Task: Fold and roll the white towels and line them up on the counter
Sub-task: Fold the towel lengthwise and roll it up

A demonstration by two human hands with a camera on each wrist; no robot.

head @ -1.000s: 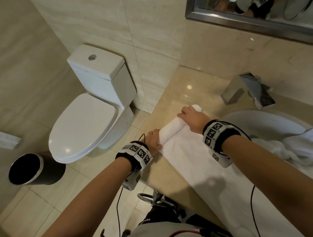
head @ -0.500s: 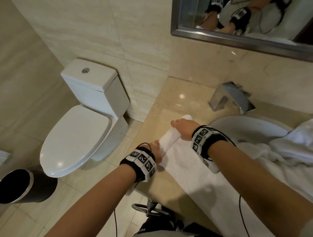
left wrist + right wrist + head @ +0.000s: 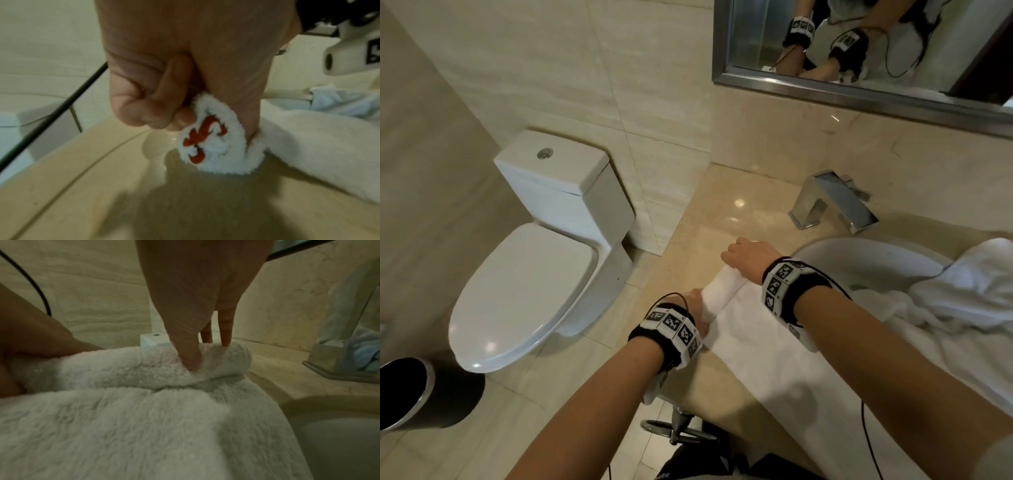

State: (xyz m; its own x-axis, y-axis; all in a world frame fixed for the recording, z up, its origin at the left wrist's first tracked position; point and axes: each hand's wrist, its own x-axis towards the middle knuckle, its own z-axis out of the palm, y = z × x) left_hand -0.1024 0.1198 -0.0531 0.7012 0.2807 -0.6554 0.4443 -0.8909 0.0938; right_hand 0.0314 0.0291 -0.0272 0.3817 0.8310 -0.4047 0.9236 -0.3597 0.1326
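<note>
The white towel (image 3: 767, 346) lies on the beige stone worktop (image 3: 726, 219), just left of the sink basin (image 3: 859, 253), and only its far end is rolled so far. That started roll (image 3: 722, 291) is thin; a long flat stretch of folded towel runs back toward the person and has yet to be taken up. No finished rolls show lined up on the worktop, and a heap of loose white towels (image 3: 962, 284) sits in and beside the basin, so most of the task looks to be ahead.

The left hand (image 3: 185, 73) grips the near end of the roll, fingers curled round it, where red embroidery (image 3: 203, 138) shows on the towel's edge. The right hand (image 3: 197, 293) pinches the far end, thumb pressed into the front of the roll and fingertips (image 3: 226, 339) over its top.

The roll's long axis runs from the worktop's front-left edge diagonally toward the faucet (image 3: 835, 202), while the flat strip runs roughly crosswise to it, toward the person's right.
</note>
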